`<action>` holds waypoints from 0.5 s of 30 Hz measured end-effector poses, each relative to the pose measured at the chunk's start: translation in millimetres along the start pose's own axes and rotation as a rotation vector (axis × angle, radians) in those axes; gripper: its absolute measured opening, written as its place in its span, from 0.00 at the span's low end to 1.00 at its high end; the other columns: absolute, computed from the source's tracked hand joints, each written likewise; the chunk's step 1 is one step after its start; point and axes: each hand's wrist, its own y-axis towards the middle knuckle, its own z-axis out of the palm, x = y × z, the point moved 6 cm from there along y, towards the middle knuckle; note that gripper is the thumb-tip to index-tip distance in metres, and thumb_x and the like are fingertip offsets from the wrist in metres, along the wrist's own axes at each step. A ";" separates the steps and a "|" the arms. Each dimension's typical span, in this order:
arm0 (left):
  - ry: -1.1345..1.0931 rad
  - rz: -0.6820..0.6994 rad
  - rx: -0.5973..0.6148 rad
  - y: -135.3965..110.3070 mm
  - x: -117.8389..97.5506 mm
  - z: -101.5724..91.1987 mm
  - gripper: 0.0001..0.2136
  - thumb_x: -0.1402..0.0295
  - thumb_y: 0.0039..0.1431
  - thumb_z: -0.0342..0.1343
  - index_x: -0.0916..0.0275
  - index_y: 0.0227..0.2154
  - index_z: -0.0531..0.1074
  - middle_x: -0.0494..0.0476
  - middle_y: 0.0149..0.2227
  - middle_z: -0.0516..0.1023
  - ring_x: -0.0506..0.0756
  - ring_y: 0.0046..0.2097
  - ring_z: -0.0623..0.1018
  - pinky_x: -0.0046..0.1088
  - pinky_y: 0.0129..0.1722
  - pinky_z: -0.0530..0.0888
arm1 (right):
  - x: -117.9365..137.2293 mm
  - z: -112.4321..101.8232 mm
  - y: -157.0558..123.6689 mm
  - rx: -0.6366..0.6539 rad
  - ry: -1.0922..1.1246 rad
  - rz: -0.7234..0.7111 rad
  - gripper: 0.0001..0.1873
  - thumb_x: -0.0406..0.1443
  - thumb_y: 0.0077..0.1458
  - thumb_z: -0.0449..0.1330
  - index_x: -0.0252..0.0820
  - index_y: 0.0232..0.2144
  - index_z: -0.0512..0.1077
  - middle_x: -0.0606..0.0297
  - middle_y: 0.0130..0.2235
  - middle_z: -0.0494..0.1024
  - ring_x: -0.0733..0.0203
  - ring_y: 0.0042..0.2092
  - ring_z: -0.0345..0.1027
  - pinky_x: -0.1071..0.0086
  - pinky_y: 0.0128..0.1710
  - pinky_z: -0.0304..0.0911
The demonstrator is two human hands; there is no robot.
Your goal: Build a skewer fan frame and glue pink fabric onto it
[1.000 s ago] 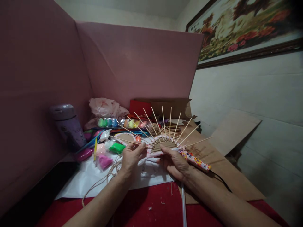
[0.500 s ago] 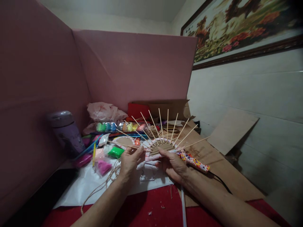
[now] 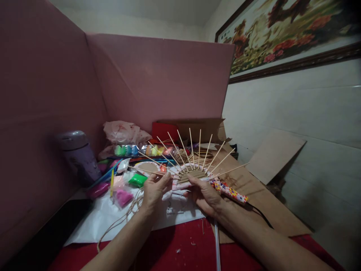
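A half-round cardboard piece [image 3: 194, 175] with a pale patterned rim is held up in front of me. Several thin wooden sticks [image 3: 191, 145] fan outward from it like rays. My right hand [image 3: 207, 195] grips its lower edge, thumb lying on the cardboard face. At the left end, my left hand [image 3: 155, 190] pinches the lowest stick [image 3: 146, 170] between thumb and fingers, close to the rim. Behind the left hand lies another rimmed cardboard piece [image 3: 146, 168]. A flower-patterned glue gun [image 3: 229, 191] with a black cord rests beyond my right wrist.
Bags of coloured clay, green [image 3: 138, 180] and pink [image 3: 123, 197], lie left on white paper [image 3: 93, 222]. A twine loop [image 3: 113, 227] trails there. A purple bottle [image 3: 79, 158] stands far left. Cardboard [image 3: 270, 207] covers the right side, and a clear glue stick [image 3: 217, 244] lies in front.
Both hands and the cardboard piece stay in nearly the same place. The view has shifted very slightly.
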 end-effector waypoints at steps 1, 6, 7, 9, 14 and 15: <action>-0.001 0.003 0.002 0.1 -0.4 0.3 0.12 0.67 0.36 0.63 0.65 0.23 0.67 0.52 0.23 0.75 0.50 0.26 0.75 0.27 0.29 0.71 | 0.3 0.4 0.1 0.008 -0.005 -0.005 0.06 0.33 0.44 0.62 0.35 0.23 0.69 0.66 0.23 0.74 0.65 0.26 0.67 0.73 0.22 0.64; 0.007 -0.001 -0.008 0.1 -1.0 0.6 0.12 0.68 0.36 0.63 0.65 0.22 0.66 0.51 0.22 0.75 0.49 0.26 0.75 0.26 0.29 0.71 | -1.8 0.7 -0.3 0.008 0.007 0.017 0.06 0.34 0.44 0.61 0.35 0.24 0.69 0.65 0.24 0.74 0.65 0.26 0.68 0.74 0.22 0.64; 0.007 -0.004 -0.007 0.2 -0.8 0.6 0.11 0.68 0.36 0.63 0.64 0.22 0.66 0.51 0.22 0.75 0.49 0.26 0.75 0.25 0.29 0.70 | -2.3 0.5 -0.4 0.003 0.012 0.022 0.06 0.34 0.44 0.61 0.35 0.24 0.70 0.65 0.24 0.74 0.66 0.26 0.67 0.74 0.22 0.64; 0.006 -0.006 0.001 0.5 -0.4 0.8 0.11 0.68 0.37 0.63 0.64 0.22 0.66 0.51 0.22 0.75 0.49 0.26 0.75 0.25 0.29 0.70 | -3.0 -0.1 -0.3 -0.003 0.011 0.027 0.06 0.34 0.45 0.61 0.34 0.24 0.70 0.65 0.24 0.73 0.66 0.26 0.67 0.74 0.22 0.64; 0.013 -0.010 -0.010 1.0 -0.3 -0.5 0.12 0.68 0.36 0.63 0.65 0.22 0.66 0.52 0.23 0.75 0.50 0.26 0.75 0.26 0.29 0.70 | -3.1 -0.8 1.0 0.012 0.007 0.014 0.06 0.34 0.44 0.61 0.35 0.25 0.70 0.65 0.24 0.73 0.65 0.27 0.67 0.73 0.22 0.64; 0.014 -0.009 -0.008 1.0 -0.4 -0.5 0.12 0.67 0.36 0.63 0.65 0.22 0.67 0.52 0.23 0.75 0.50 0.26 0.75 0.26 0.29 0.70 | -3.0 -0.8 1.3 0.012 0.007 0.011 0.06 0.34 0.44 0.62 0.35 0.25 0.70 0.65 0.24 0.73 0.65 0.26 0.67 0.73 0.22 0.64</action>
